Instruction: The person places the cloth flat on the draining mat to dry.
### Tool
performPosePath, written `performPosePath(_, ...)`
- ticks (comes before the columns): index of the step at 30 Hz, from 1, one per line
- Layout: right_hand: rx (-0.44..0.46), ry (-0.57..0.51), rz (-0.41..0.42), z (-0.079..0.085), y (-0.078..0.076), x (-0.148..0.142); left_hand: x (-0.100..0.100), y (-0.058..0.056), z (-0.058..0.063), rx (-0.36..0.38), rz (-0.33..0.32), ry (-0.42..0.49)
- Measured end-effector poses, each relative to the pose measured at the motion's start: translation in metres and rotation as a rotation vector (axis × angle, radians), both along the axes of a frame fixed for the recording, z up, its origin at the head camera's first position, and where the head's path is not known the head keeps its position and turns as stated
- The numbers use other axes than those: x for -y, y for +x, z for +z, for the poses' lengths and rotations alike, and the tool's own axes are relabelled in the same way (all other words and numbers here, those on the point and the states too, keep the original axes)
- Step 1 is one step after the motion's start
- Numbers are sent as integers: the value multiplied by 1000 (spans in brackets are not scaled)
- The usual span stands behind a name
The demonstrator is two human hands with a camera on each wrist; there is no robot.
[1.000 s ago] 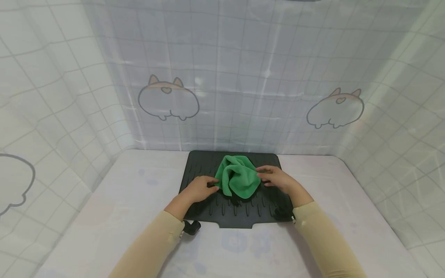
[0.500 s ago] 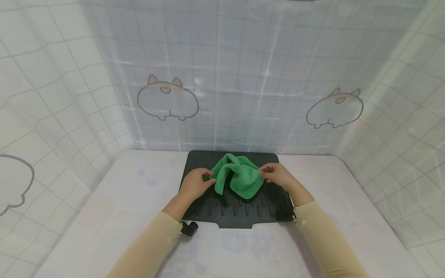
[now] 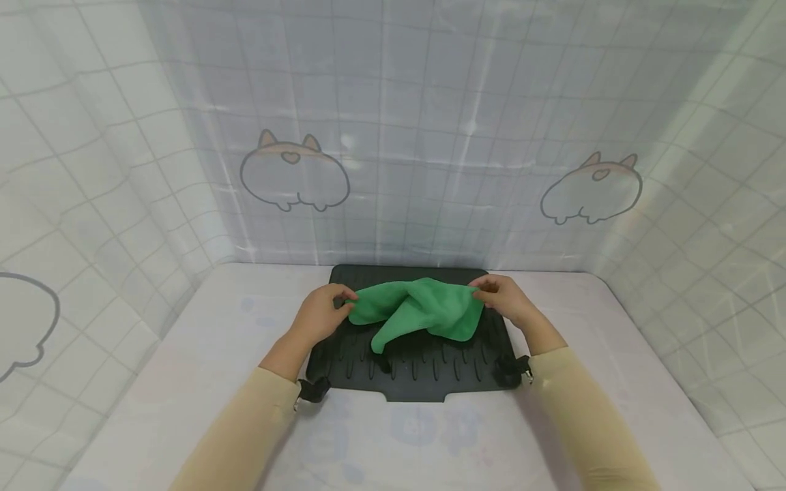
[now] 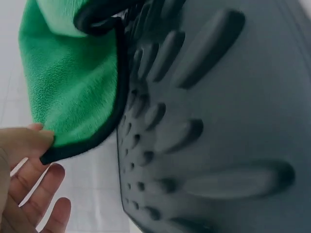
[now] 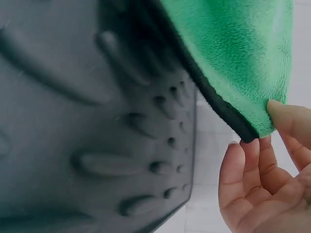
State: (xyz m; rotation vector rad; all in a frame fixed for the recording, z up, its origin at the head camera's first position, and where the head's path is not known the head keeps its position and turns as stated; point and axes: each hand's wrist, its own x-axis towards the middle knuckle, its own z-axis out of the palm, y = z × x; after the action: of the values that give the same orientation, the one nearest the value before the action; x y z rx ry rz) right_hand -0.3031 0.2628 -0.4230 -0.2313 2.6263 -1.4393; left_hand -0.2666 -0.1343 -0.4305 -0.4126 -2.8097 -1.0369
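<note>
A green cloth [image 3: 430,307] with dark edging is stretched between both hands over a black ridged mat [image 3: 417,392]. My left hand [image 3: 321,312] pinches one corner between thumb and fingers; in the left wrist view the thumb presses on the cloth [image 4: 77,92] near its black hem. At the opposite corner my right hand [image 3: 505,299] pinches the cloth [image 5: 238,63], thumb on the green side, fingers behind. The middle of the cloth sags in folds, and one flap hangs forward, low over the mat's ridges.
The mat lies on a pale patterned table surface [image 3: 202,409], a short tab at its near edge. Behind it hangs a white grid-patterned curtain [image 3: 417,170] with cartoon animal drawings. Dark wrist cameras are strapped at both cuffs.
Both hands have moved apart, the left one farther, to the left and slightly up. The bunched cloth has been drawn out wide between them, and its front flap has swung left.
</note>
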Motion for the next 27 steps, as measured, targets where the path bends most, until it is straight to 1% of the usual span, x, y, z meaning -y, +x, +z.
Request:
performPosePath(4, -39, 79, -1, -6, -2, 0, 2, -2, -4, 14, -6, -47)
performPosePath(7, -47, 107, -7, -10, -2, 0, 2, -1, -7, 40, -23, -74)
performPosePath(9, -27, 97, -16, -12, -2, -1, 2, 1, -7, 41, -25, -85)
performPosePath(10, -17, 94, -15, -12, -1, -1, 2, 3, -8, 28, -21, -92)
performPosePath(14, 33, 93, -1, -12, 1, -4, 1, 10, -6, -28, 26, -120)
performPosePath(17, 71, 89, 14, -11, 3, -7, -1, 18, -4, -32, 41, -130)
performPosePath(19, 97, 75, 23, -10, 5, -8, -3, 23, -3, -9, 26, -121)
performPosePath(22, 128, 43, 42, -9, 7, -10, -8, 30, -1, 62, 1, -104)
performPosePath(25, 149, 3, 60, -9, 8, -11, -13, 34, -2, 142, -20, -104)
performPosePath(27, 161, -26, 64, -9, 8, -12, -15, 35, -4, 181, -31, -112)
